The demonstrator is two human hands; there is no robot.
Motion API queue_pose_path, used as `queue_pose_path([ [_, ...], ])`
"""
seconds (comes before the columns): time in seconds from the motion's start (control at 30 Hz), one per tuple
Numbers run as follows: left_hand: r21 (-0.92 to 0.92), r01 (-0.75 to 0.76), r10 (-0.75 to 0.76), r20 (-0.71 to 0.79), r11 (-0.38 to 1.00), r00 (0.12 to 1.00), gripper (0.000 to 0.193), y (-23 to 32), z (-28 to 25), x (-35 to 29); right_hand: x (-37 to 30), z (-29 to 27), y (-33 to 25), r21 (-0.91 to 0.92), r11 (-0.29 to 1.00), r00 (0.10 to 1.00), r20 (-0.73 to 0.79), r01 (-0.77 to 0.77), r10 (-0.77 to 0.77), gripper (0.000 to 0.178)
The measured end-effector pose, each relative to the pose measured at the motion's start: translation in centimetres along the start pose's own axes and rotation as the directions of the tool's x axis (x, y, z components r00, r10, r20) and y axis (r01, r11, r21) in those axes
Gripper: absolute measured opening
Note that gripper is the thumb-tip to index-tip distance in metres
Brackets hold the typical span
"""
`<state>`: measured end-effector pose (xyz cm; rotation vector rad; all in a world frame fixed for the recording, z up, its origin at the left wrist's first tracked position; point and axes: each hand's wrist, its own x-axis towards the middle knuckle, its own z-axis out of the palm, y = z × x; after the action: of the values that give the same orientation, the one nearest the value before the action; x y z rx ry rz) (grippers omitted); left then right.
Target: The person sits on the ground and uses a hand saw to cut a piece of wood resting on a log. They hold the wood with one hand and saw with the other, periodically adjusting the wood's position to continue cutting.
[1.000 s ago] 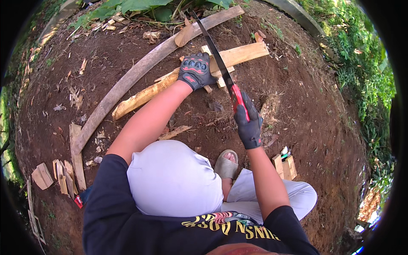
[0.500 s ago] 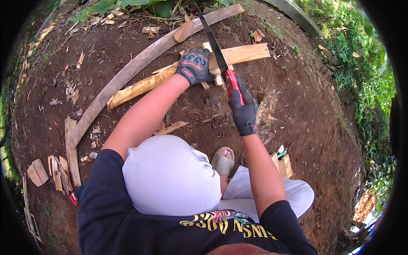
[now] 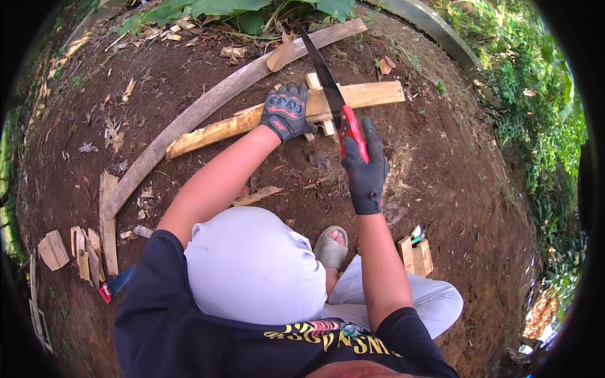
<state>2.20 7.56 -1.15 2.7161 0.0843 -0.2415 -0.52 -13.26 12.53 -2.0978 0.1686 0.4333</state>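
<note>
In a black glove with red trim, my left hand (image 3: 285,113) presses down on a pale wooden plank (image 3: 372,94), fingers curled over its far edge. My right hand (image 3: 367,173), gloved alike, is closed round the red handle of a handsaw (image 3: 324,75), the index finger stretched along it. The dark blade crosses the plank just right of my left hand and points away from me. Beneath the plank lies a short wooden crosspiece (image 3: 313,80). How deep the blade sits in the wood I cannot tell.
Behind the plank runs a long weathered board (image 3: 189,120). Wood offcuts (image 3: 53,251) and another red-handled saw (image 3: 120,283) lie at my left. Wood blocks (image 3: 416,258) stand by my right knee. Leafy plants (image 3: 233,7) grow at the far edge, over brown soil.
The whole view has shifted slightly, so the plank appears lower. The saw's handle sits a little closer to the plank, and my right index finger is straighter. My left hand stays on the plank.
</note>
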Motion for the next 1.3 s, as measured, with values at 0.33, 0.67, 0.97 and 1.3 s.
queue_pose_path([
  [0.33, -0.008, -0.023, 0.023, 0.017, 1.0, 1.0, 0.079, 0.0, 0.9, 1.0, -7.3, -5.8, 0.6, -0.362, 0.886, 0.957, 0.115, 0.29, -0.266, 0.05],
  [0.67, 0.058, -0.03, 0.027, 0.054, 0.998, 0.998, 0.075, 0.2, 1.3, 1.5, -2.7, -3.4, -1.3, -0.39, 0.887, 0.968, 0.058, 0.249, -0.246, 0.045],
  [0.97, 0.056, -0.005, 0.002, 0.05, 0.998, 0.999, 0.077, 0.2, 1.1, 0.7, -13.1, -9.4, -0.3, -0.41, 0.891, 0.979, 0.037, 0.196, -0.199, 0.046],
  [1.3, 0.049, 0.016, -0.021, 0.089, 0.999, 0.996, 0.077, 1.2, 0.6, 1.3, -2.3, -3.9, 2.3, -0.308, 0.919, 0.969, 0.073, 0.248, -0.237, 0.046],
])
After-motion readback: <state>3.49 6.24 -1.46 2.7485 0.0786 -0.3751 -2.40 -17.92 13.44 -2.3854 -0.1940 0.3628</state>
